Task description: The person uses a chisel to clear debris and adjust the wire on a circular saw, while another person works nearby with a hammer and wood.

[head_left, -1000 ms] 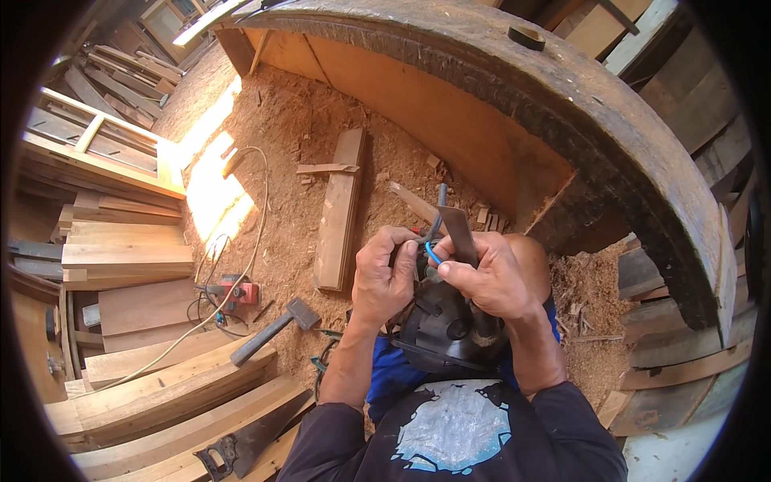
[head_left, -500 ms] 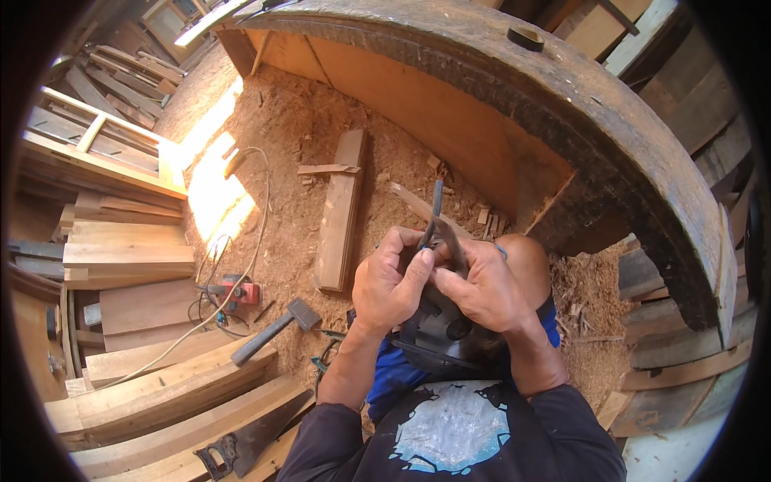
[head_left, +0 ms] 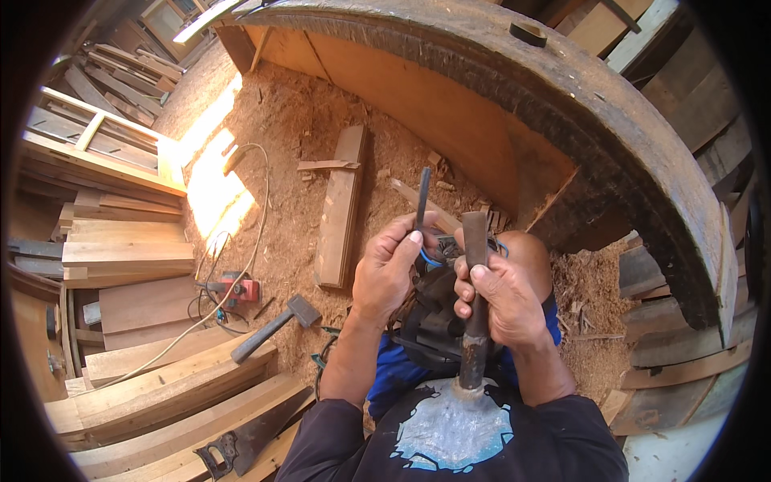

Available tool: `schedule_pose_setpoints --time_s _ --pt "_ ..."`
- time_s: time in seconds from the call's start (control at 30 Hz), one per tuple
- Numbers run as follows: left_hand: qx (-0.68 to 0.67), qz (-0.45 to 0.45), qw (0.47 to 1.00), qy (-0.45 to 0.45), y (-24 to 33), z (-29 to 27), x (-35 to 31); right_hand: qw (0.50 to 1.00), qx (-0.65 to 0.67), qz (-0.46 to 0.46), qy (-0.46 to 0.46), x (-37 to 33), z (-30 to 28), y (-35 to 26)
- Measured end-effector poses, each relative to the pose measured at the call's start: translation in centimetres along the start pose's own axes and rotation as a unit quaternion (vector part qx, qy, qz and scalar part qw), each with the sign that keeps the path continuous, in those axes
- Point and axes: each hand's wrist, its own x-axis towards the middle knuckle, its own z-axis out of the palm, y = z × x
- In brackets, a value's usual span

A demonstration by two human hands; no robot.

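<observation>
My right hand [head_left: 511, 304] is closed around a chisel [head_left: 475, 231]. Its flat blade points away from me, and its dark handle runs back to my shirt. To the left, my left hand [head_left: 384, 265] pinches a thin dark strip [head_left: 423, 195] that sticks up past my fingertips; its exact kind is unclear. Just below those fingers a blue band [head_left: 430, 259] shows, and I cannot tell whether it joins the strip. Under both hands a black bag-like item [head_left: 426, 321] lies over my lap.
Ahead curves a large wooden piece [head_left: 450, 36] with a black ring [head_left: 528, 34] on top. Sawdust covers the ground around a plank [head_left: 341, 213]. At left are a hammer [head_left: 277, 328], a red corded power tool [head_left: 241, 289], a handsaw [head_left: 253, 438] and stacked boards [head_left: 128, 255].
My hands have moved apart from where they met. The chisel has swung upright in my right hand, its handle now in sight, while the strip has shifted left with my left hand.
</observation>
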Motion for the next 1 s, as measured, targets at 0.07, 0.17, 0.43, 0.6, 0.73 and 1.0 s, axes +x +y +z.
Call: schedule_pose_setpoints --time_s 0.07,0.17,0.43,0.6,0.73,1.0 --pt "0.005 -0.020 1.000 -0.003 0.0 0.3 -0.1 0.999 0.036 0.008 0.015 -0.7 0.6 0.6" --pt "-0.008 -0.014 1.000 -0.005 -0.5 0.2 -0.1 0.997 0.065 0.038 0.014 -2.6 1.3 1.6" --pt "-0.059 -0.011 0.998 0.003 -1.2 -0.3 0.0 0.998 -0.059 -0.009 0.017 -2.9 1.0 1.8" --pt "-0.051 0.002 0.999 -0.009 -1.0 -0.2 -0.2 1.000 -0.003 -0.012 0.022 -1.8 0.5 2.0" --pt "-0.031 0.030 0.999 -0.004 -1.1 -0.1 -0.4 0.999 0.037 0.011 0.011 -1.4 0.6 1.8" --pt "-0.079 0.003 0.997 -0.021 -1.1 -0.3 -0.5 1.000 -0.005 -0.001 0.005 -1.1 1.3 1.4"
